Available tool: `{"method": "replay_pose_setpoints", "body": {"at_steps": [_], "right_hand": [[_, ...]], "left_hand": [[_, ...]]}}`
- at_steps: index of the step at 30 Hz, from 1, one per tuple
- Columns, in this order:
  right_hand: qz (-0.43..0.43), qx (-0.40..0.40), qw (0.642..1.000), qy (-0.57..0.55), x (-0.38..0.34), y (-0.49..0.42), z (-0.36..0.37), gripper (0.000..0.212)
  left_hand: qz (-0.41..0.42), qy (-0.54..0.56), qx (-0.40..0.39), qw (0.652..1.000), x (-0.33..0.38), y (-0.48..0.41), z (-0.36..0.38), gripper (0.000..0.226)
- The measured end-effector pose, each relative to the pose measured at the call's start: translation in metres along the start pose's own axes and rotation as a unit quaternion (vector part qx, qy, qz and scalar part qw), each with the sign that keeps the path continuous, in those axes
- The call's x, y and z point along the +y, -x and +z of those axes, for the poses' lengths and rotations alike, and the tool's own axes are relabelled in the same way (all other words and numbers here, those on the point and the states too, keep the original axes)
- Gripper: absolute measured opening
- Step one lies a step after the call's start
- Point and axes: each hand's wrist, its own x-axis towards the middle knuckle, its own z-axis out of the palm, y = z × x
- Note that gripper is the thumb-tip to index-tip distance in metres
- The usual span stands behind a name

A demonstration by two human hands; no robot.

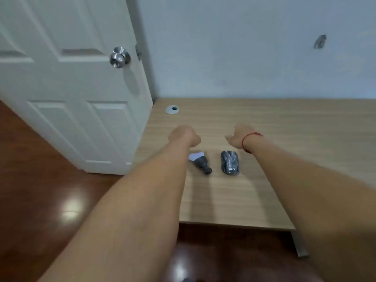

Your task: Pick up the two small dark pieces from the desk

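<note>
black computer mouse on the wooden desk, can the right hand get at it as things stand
Probably yes: the right hand hovers just beyond the black computer mouse on the light wooden desk, holding nothing, with nothing between them.

- Both arms reached out over the table (264, 123).
- Left hand (186, 135) hung above a dark bulb-like thing (200, 162).
- Right hand (237, 138) hung above a wrapped mouse (230, 162).

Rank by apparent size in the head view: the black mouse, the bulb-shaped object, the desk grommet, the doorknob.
1. doorknob
2. black mouse and bulb-shaped object: look alike, unranked
3. desk grommet
Differing distances from the camera make true sizes unsure.
</note>
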Motion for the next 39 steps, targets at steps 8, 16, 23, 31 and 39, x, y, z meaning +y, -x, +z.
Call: {"method": "replay_pose_setpoints", "body": {"at_steps": [8,16,23,31,39], "right_hand": [[0.04,0.02,0.999,0.013,0.038,-0.015,0.084,0.058],[-0.015,0.107,0.994,-0.014,0.039,-0.011,0.118,0.067],[-0.085,0.191,0.975,-0.073,0.032,0.023,0.164,0.063],[-0.135,0.254,0.953,-0.091,0.038,0.032,0.191,0.059],[-0.155,0.248,0.947,-0.129,0.042,0.02,0.189,0.055]], "left_hand": [[0.007,-0.042,-0.009,0.999,-0.015,-0.016,0.092,0.04],[0.042,0.069,0.076,0.994,-0.03,-0.018,0.112,0.025],[0.056,0.17,0.251,0.951,-0.069,0.02,0.133,0.033],[0.093,0.261,0.228,0.933,-0.073,0.022,0.155,0.032],[0.14,0.382,0.357,0.841,-0.062,0.014,0.166,0.016]]}}
